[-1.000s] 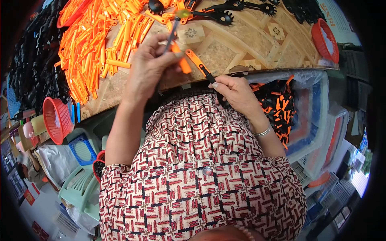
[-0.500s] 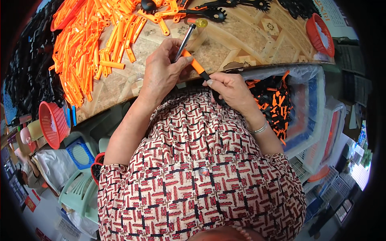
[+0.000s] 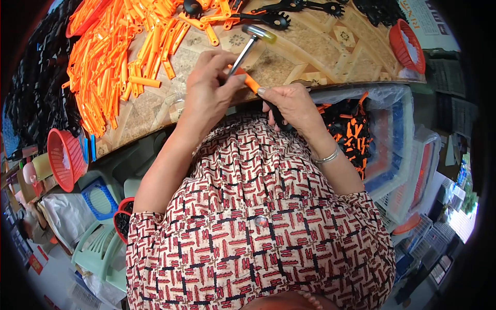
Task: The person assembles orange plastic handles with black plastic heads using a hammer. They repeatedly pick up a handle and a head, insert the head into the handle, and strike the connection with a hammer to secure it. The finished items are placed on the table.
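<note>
A tan worktop [image 3: 305,49] with bands and dark flower motifs is carrying several heaps. Orange handles [image 3: 106,67] are lying thickly on its left part, a few strays spreading rightward. Black parts [image 3: 36,77] are heaping beyond them, at far left. Near the far edge, a black slotted utensil [image 3: 273,20] is lying beside orange pieces. A red basket [image 3: 398,44] is standing at the right end, white stuff showing inside.

We record a cream garment [image 3: 258,248] printed with red and black bars, gathered in folds lower down, with one round button [image 3: 261,221] and short sleeves [image 3: 147,223]. Left hand [image 3: 211,85] and right hand [image 3: 293,105] are bare; we note a silver bangle [image 3: 329,155] on the right wrist [image 3: 318,144].
</note>
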Motion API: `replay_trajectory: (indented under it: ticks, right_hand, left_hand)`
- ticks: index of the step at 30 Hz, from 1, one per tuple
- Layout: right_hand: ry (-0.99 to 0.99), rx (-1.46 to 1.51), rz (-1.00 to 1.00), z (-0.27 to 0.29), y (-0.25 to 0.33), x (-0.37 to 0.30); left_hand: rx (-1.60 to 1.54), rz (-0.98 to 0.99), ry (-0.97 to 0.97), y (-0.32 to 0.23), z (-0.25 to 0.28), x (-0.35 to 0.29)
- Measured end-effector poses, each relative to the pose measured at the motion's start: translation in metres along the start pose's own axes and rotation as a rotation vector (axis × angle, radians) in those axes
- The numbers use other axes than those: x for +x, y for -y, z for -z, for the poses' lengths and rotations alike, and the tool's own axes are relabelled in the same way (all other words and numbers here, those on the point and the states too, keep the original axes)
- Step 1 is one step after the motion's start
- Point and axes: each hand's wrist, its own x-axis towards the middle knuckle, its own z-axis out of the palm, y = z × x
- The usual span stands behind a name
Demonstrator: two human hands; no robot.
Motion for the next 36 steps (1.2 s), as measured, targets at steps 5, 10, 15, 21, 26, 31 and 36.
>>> replay_trajectory:
  ticks: [5,10,15,21,26,31,36]
  right_hand:
    - [-0.032,0.048,0.008,0.0,-0.007,0.004]
    - [0.013,0.113,-0.027,0.003,-0.008,0.007]
    - [0.011,0.11,0.023,0.001,-0.01,0.011]
    - [0.012,0.142,0.057,0.001,-0.015,0.014]
    - [0.026,0.113,0.108,0.002,-0.019,0.016]
    - [0.038,0.09,0.102,0.001,-0.02,0.015]
    - [0.04,0.052,0.093,0.003,-0.013,0.011]
  left_hand:
    - [-0.373,0.086,0.087,-0.025,0.028,-0.028]
    - [0.036,0.286,0.215,-0.022,0.034,-0.046]
    - [0.222,0.131,0.102,-0.02,0.025,-0.05]
    - [-0.016,0.195,0.21,-0.05,0.035,-0.051]
    - [-0.045,-0.045,0.019,-0.043,0.033,-0.066]
    - [0.278,0.16,0.173,-0.032,0.033,-0.057]
    - [0.001,0.097,0.053,-0.06,0.04,-0.061]
